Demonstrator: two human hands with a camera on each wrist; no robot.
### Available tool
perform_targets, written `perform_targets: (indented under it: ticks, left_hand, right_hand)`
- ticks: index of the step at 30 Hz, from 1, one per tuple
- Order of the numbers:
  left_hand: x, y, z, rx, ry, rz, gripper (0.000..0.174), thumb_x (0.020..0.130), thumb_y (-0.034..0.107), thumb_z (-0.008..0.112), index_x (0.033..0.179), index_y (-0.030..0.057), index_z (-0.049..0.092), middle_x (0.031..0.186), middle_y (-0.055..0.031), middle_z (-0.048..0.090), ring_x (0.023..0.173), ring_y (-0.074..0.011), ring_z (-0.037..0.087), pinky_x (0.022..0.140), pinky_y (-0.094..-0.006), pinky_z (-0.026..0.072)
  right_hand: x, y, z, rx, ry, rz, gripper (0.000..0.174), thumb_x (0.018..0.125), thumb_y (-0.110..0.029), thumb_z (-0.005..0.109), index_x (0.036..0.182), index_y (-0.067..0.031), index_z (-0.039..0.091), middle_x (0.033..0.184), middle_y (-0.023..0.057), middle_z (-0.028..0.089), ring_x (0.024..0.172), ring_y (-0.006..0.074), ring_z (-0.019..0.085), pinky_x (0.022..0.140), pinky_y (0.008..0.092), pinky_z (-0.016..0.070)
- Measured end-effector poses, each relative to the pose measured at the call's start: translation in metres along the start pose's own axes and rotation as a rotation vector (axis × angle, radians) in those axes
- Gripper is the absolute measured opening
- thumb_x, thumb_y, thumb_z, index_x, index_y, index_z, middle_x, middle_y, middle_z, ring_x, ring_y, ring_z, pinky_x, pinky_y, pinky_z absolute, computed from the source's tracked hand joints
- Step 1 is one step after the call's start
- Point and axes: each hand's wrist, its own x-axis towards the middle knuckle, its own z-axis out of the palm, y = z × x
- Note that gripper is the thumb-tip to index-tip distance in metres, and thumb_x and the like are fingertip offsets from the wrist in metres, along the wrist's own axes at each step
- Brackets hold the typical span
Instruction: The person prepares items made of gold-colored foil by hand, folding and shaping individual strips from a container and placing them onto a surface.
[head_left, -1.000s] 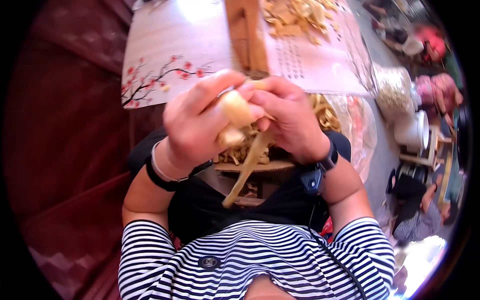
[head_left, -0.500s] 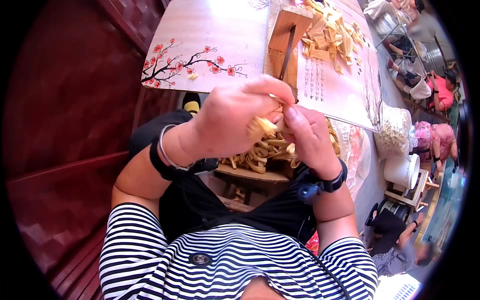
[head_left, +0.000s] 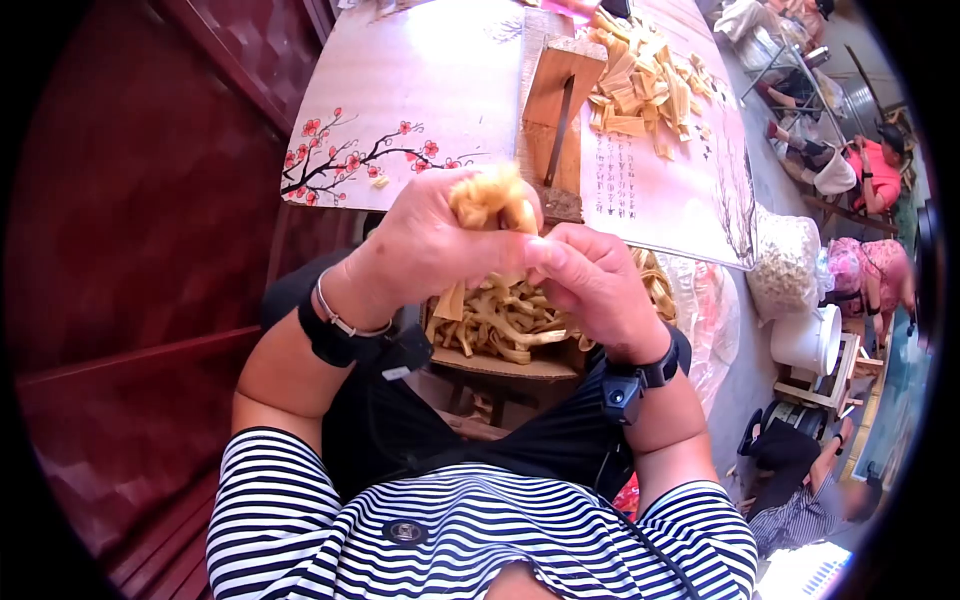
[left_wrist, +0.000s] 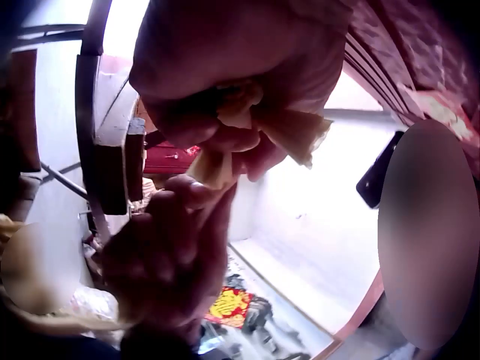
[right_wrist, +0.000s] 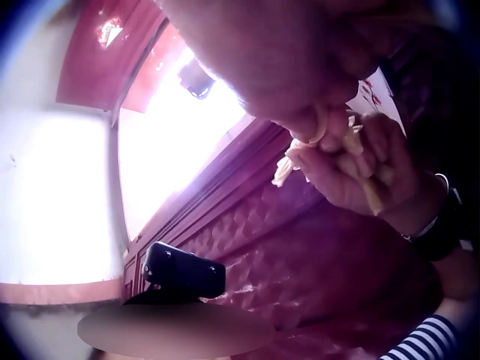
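In the head view my left hand [head_left: 420, 240] grips a knotted bundle of pale yellow, ribbon-like strip [head_left: 490, 200], its frayed top showing above the thumb. My right hand [head_left: 600, 285] meets it, thumb and fingertips pinching a strip at the bundle's lower side. The pinched part is mostly hidden by the fingers. From the left wrist, flared strip ends [left_wrist: 296, 135] stick out of the left fist. Strip ends [right_wrist: 283, 171] also show between both hands in the right wrist view. Below the hands lies a heap of similar folded strips [head_left: 500, 320] on cardboard.
A white table [head_left: 400, 90] with painted blossoms stands ahead. On it are a slotted wooden block [head_left: 560, 110] and a pile of flat yellow pieces [head_left: 650, 85]. To the right are a clear plastic bag [head_left: 705, 310], a white bucket [head_left: 805, 340] and several seated people. A dark red panel [head_left: 130, 220] is at left.
The long strip that hung below the hands is no longer seen hanging. The left hand has turned, bringing the bundle's frayed end up top. The head view has shifted.
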Motion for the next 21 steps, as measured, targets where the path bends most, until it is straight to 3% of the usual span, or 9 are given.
perform_targets:
  ticks: [3,6,7,10,13,14,15,18,21]
  left_hand:
    - [-0.004,-0.005,-0.002,-0.113,0.159,-0.092,0.010,0.084,0.006,0.063,0.090,-0.0018,0.061,0.068,-0.0048,0.060,0.050,-0.0049,0.050,0.046,-0.0190,0.0380]
    - [0.001,-0.017,-0.004,0.083,0.328,0.161,0.009,0.083,0.002,0.063,0.092,0.0027,0.064,0.070,0.0020,0.060,0.061,-0.0036,0.053,0.054,-0.0202,0.0440]
    - [0.004,-0.008,-0.003,0.171,0.368,0.067,0.011,0.084,0.003,0.063,0.095,0.0040,0.066,0.069,0.0031,0.059,0.061,-0.0034,0.053,0.055,-0.0203,0.0437]
    - [0.027,-0.030,-0.007,0.218,0.348,0.169,0.012,0.085,0.005,0.063,0.096,-0.0002,0.066,0.075,-0.0026,0.063,0.061,-0.0067,0.057,0.055,-0.0210,0.0442]
    - [0.043,-0.050,-0.007,0.635,0.477,0.149,0.014,0.087,0.013,0.066,0.092,-0.0004,0.065,0.072,-0.0039,0.063,0.064,-0.0078,0.057,0.060,-0.0236,0.0468]
    - [0.045,-0.055,-0.007,0.760,0.523,0.112,0.015,0.087,0.013,0.066,0.092,-0.0005,0.065,0.071,-0.0045,0.063,0.063,-0.0081,0.057,0.060,-0.0241,0.0469]
    - [0.046,-0.054,-0.006,0.830,0.586,0.161,0.016,0.086,0.014,0.067,0.090,-0.0010,0.064,0.071,-0.0078,0.063,0.062,-0.0094,0.057,0.060,-0.0262,0.0472]
    - [0.037,-0.042,-0.003,0.661,0.520,-0.054,0.015,0.085,0.013,0.067,0.090,-0.0010,0.065,0.078,-0.0102,0.066,0.067,-0.0135,0.059,0.064,-0.0290,0.0488]
    - [0.031,-0.041,-0.023,0.999,0.500,0.689,0.018,0.083,0.012,0.066,0.098,0.0019,0.068,0.086,-0.0154,0.068,0.074,-0.0313,0.066,0.066,-0.0380,0.0525]
  right_hand:
    - [-0.001,-0.004,0.001,-0.020,0.137,-0.042,0.018,0.091,-0.021,0.066,0.086,-0.0045,0.064,0.071,-0.0047,0.059,0.059,-0.0001,0.045,0.051,0.0157,0.0332]
    - [0.004,-0.007,-0.006,-0.274,0.333,-0.254,0.014,0.089,-0.016,0.069,0.087,-0.0033,0.064,0.069,-0.0051,0.059,0.058,-0.0002,0.048,0.050,0.0143,0.0330]
    - [0.008,-0.004,-0.013,-0.314,0.400,-0.366,0.012,0.086,-0.012,0.072,0.087,-0.0024,0.064,0.068,-0.0045,0.060,0.057,-0.0004,0.048,0.049,0.0140,0.0328]
    - [0.029,-0.003,-0.026,-0.595,0.609,-0.614,0.015,0.084,-0.015,0.074,0.087,-0.0028,0.064,0.066,-0.0005,0.063,0.053,0.0036,0.050,0.046,0.0200,0.0355]
    - [0.049,0.003,-0.035,-0.904,0.704,-0.702,0.017,0.082,-0.017,0.075,0.086,-0.0044,0.064,0.065,0.0038,0.063,0.053,0.0085,0.054,0.048,0.0246,0.0396]
    - [0.052,0.004,-0.037,-1.079,0.779,-0.571,0.019,0.081,-0.019,0.076,0.085,-0.0056,0.063,0.067,0.0080,0.063,0.055,0.0124,0.057,0.051,0.0277,0.0428]
    - [0.056,0.006,-0.043,-0.999,0.798,-0.632,0.018,0.082,-0.017,0.076,0.084,-0.0053,0.062,0.065,0.0051,0.062,0.055,0.0101,0.054,0.050,0.0257,0.0415]
    - [0.047,0.015,-0.045,-0.639,0.748,-0.713,0.016,0.082,-0.012,0.076,0.083,-0.0048,0.062,0.063,-0.0024,0.056,0.055,0.0044,0.047,0.049,0.0208,0.0375]
    - [0.033,0.016,-0.035,-0.521,0.654,-0.731,0.014,0.082,-0.007,0.075,0.083,-0.0046,0.061,0.064,-0.0075,0.051,0.058,0.0002,0.042,0.050,0.0174,0.0338]
